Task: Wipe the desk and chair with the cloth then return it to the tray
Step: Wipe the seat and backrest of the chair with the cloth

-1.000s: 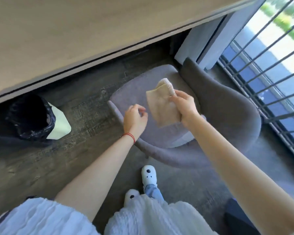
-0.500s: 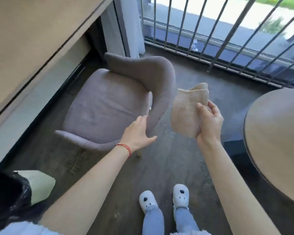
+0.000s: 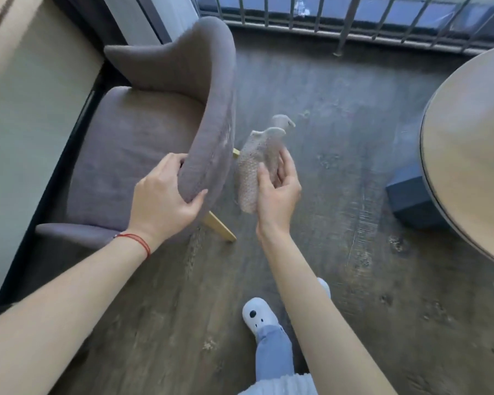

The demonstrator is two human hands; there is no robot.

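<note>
A grey-mauve upholstered chair (image 3: 143, 143) stands at the left with its seat toward the desk (image 3: 26, 89). My left hand (image 3: 166, 201) grips the near end of the chair's curved backrest, thumb on the outside. My right hand (image 3: 277, 192) holds a beige knitted cloth (image 3: 254, 163) hanging just right of the backrest, behind the chair. The cloth hangs in a loose fold and does not touch the chair. No tray is in view.
A round wooden table (image 3: 468, 155) fills the right edge, with a dark blue box (image 3: 411, 201) on the floor beside it. A metal window railing (image 3: 354, 21) runs along the top. The chair's wooden leg (image 3: 220, 226) sticks out near my shoe (image 3: 258, 315).
I have turned right and stepped behind the chair. My left hand went from open beside the backrest to gripping it. My right hand lowered the cloth closer to the backrest.
</note>
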